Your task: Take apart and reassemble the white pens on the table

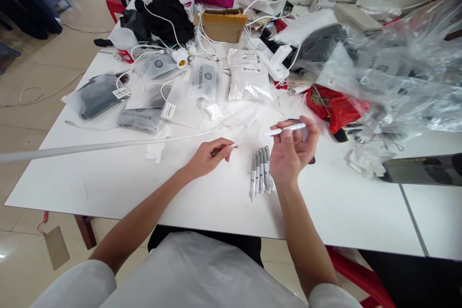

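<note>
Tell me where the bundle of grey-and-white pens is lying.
In the head view, the bundle of pens lies on the white table near the front edge, between the left hand and the right hand, just beside the right wrist.

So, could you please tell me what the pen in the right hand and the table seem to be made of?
Pen: probably smooth white plastic, with an even, slightly glossy look. Table: likely matte white laminate, flat with little glare.

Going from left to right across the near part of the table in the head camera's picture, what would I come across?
Left hand holding a small dark piece → bundle of white pens lying on the table → right hand holding one white pen → crumpled white paper.
</note>
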The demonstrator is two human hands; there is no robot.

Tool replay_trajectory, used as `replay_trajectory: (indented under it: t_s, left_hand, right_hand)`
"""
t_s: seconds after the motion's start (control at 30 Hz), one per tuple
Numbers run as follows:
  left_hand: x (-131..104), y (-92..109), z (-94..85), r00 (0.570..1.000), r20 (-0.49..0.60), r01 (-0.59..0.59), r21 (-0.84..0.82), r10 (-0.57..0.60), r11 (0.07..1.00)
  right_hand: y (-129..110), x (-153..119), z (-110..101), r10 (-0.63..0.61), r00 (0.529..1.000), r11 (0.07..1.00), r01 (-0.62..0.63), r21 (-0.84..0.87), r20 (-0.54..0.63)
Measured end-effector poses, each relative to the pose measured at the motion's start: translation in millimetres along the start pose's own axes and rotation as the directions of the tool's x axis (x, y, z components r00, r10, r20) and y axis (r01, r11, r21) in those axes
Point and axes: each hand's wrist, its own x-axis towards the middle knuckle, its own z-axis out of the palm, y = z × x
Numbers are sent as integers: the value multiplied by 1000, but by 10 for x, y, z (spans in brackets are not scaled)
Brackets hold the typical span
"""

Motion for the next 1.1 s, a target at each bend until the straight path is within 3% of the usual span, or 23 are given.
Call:
replay_trajectory:
  t_s: [0.1,0.2,0.27,0.37,0.43,0.5,0.6,0.73,0.9,1.1]
  left_hand:
    - [-2,4,-16,1000,-26,-2,-8,1,1000]
    - [-1,20,-21,999,-40,-2,-15,1,1000]
    - [3,29,-20,999,-43,-4,-14,3,1000]
    - [11,26,-15,999,-39,-18,9,19,1000]
    - [13,18,-13,999,-30,-26,30,27,999]
    - [10,9,-13,999,-30,-18,33,19,999]
    - [0,6,-19,999,-46,2,18,-1,1000]
    - [-10,30,-30,999,-53,13,11,-13,1000]
    - [1,46,-27,999,-48,12,15,-11,1000]
    - [11,-4,-22,999,-52,13,33,-11,999]
  right_hand:
    - [4,123,-96,166,985,983,-162,85,-42]
    - [25,135,-125,250,968,965,-252,77,37]
    - [39,55,-95,270,951,963,-265,-53,151]
    - [50,-124,-17,328,886,924,-230,-304,327]
    - [56,-211,22,361,861,899,-219,-380,358]
    - [66,-228,34,348,887,896,-221,-385,302]
    - [83,-132,6,264,955,941,-225,-252,137]
    - [97,33,-53,218,976,973,-216,-83,16]
    - [107,-2,-64,230,972,963,-220,-153,48]
    - [31,-182,6,283,937,918,-204,-340,202]
